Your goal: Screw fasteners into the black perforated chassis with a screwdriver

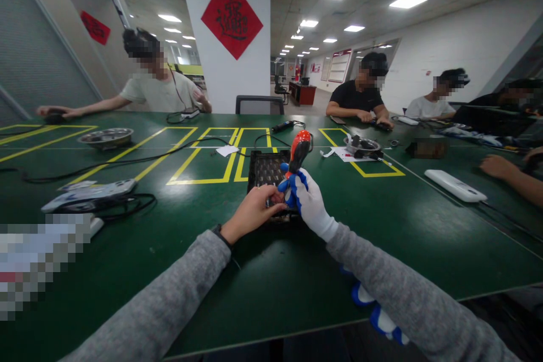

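Note:
My right hand [311, 203], in a white and blue glove, grips a screwdriver [301, 150] by its red and black handle. The screwdriver stands nearly upright, handle up; its tip is hidden behind my fingers. My bare left hand [258, 206] is closed at the near edge of a black box-like part [265, 169], its fingertips close to the gloved fingers. What those fingertips pinch is too small to make out. The part lies on the green table [190, 271], its inside showing rows of small shapes.
Another blue and white glove [377, 311] hangs by the table edge under my right forearm. Metal bowls [106, 138] [362, 147] stand at left and right. A white power bank-like box [455, 185] lies right; cables [127, 155] cross the left. Several people sit around.

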Available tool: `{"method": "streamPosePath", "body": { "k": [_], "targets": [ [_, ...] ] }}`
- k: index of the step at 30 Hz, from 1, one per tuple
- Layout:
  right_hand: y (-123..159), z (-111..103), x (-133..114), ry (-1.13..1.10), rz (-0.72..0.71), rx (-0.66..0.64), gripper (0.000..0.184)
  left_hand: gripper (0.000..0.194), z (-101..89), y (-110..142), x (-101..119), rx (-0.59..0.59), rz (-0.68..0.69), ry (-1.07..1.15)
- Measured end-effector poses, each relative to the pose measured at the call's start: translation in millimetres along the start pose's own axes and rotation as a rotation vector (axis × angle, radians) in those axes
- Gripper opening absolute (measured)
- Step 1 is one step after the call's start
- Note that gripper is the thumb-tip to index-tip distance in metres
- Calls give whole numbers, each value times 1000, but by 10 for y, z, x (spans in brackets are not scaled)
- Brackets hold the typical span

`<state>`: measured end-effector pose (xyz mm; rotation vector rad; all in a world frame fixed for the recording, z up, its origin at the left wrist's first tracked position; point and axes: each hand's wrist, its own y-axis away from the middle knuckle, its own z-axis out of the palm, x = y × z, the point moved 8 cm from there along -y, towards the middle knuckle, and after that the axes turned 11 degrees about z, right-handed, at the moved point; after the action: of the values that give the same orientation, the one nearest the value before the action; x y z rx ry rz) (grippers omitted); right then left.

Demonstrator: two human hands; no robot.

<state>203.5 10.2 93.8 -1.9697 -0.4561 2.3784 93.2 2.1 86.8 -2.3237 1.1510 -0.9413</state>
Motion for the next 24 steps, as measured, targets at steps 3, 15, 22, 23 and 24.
{"method": "streamPosePath", "body": {
  "k": [3,15,22,23,24],
  "targets": [
    [0,16,-2,-21,20,-11,41,10,4,1,1,-11,1,-24],
    [6,23,27,-32,56,2,41,17,26,16,-38,-35,-33,-43],
    [-10,-14,-5,-55,42,0,36,13,27,10,1,-57,18,14],
    [-12,-25,-7,-51,35,4,36,14,30,6,12,-61,25,21],
    [-13,-33,-8,-41,27,10,36,13,29,3,17,-58,27,24]
  ]
}}
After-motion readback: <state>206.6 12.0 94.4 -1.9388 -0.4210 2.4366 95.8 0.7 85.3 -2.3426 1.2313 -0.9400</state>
